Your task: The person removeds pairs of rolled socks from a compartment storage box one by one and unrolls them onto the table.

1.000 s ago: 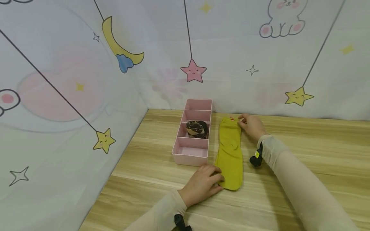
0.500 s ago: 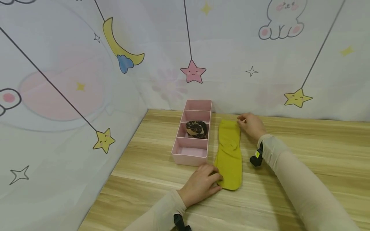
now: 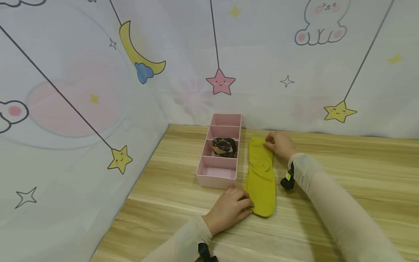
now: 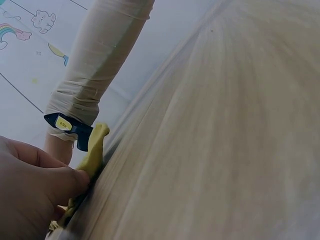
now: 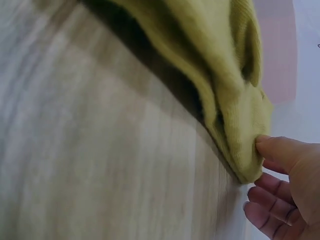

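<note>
A yellow sock (image 3: 261, 178) lies flat and lengthwise on the wooden table, with small wrinkles near its middle. My left hand (image 3: 229, 208) is at its near left edge, fingers bent over the fabric and thumb (image 4: 74, 181) against it in the left wrist view. At the far right corner, my right hand (image 3: 280, 145) pinches the sock's end. The right wrist view has the right thumb (image 5: 280, 150) on the folded yellow fabric (image 5: 235, 120), several fingers loosely bent below it. What the right index fingertip touches is partly hidden.
Left of the sock stands a pink box (image 3: 216, 182) divided into several compartments. One holds a rolled bundle of black and tan patterned fabric (image 3: 224, 147). A printed cloth backdrop (image 3: 262, 98) rises behind the table and along its left side.
A small red mark at the sock's far end has gone from sight since a second ago. My right hand has shifted slightly left onto the corner. My left hand stays in place.
</note>
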`<state>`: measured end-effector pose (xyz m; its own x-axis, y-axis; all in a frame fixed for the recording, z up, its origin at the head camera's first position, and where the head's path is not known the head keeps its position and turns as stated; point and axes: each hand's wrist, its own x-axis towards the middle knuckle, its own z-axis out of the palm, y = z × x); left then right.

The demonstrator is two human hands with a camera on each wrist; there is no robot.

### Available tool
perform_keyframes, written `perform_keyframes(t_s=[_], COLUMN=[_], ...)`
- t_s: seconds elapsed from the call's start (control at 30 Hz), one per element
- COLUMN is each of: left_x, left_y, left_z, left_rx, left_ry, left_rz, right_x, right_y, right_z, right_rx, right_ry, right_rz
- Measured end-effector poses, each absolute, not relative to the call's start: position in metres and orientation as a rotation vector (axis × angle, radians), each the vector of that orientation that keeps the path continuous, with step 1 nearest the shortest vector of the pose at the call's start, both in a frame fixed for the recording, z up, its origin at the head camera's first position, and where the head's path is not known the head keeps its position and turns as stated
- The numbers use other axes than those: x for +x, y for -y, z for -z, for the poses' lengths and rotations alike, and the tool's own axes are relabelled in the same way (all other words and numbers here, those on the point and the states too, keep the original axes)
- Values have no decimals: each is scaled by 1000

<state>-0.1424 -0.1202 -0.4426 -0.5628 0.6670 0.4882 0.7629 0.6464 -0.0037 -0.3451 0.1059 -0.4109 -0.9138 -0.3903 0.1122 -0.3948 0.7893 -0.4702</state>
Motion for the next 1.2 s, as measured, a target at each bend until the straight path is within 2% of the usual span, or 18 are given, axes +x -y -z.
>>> perform_keyframes(t_s=[0.7, 1.2], left_x=[-140, -141], left_y=[116, 114], left_z=[438, 423], left_rx=[-1126, -1096], left_ry=[2314, 2221], left_rz=[375, 459], right_x=[-338, -330], right_y=[-115, -122], right_z=[410, 378], right_rx=[619, 611], right_ry=[2885, 2846], right_rz=[-778, -862])
